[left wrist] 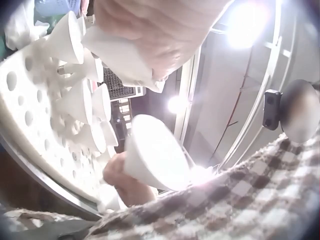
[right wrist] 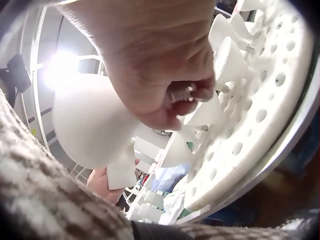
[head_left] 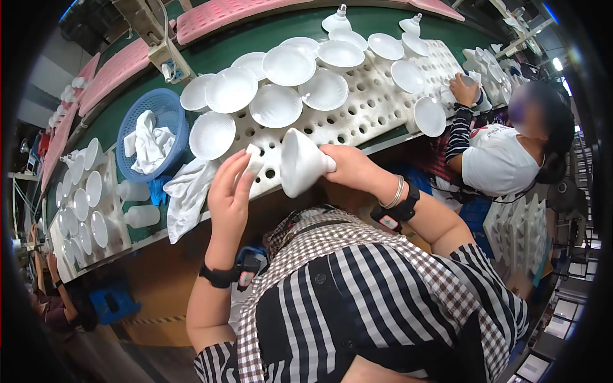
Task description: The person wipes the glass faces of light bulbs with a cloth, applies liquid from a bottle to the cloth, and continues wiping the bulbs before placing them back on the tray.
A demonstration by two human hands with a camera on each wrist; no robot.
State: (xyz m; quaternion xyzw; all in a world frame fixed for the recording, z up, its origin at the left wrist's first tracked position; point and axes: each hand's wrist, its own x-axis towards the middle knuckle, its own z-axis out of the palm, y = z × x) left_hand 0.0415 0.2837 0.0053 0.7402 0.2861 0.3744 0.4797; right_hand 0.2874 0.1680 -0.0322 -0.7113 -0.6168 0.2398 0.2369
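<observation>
The right hand (head_left: pixel 355 168) grips a white cone-shaped lamp (head_left: pixel 299 163) by its narrow base, the wide face turned toward the left hand. In the right wrist view the fingers of the right hand (right wrist: pixel 165 75) curl round the threaded metal base (right wrist: pixel 181 93). The left hand (head_left: pixel 228 195) pinches a small folded white cloth (head_left: pixel 254 158) between thumb and fingers, apart from the lamp. The left wrist view shows this cloth (left wrist: pixel 122 57) under the left hand (left wrist: pixel 155 35), with the lamp (left wrist: pixel 155 155) beyond it.
Many white lamps (head_left: pixel 276 106) stand in a perforated white board (head_left: pixel 357 118) ahead. At the left are a blue basket (head_left: pixel 151 102) with white cloths, a cloth (head_left: pixel 189 198) over the table edge, and another board of lamps (head_left: pixel 83 210). Another person (head_left: pixel 498 153) sits at the right.
</observation>
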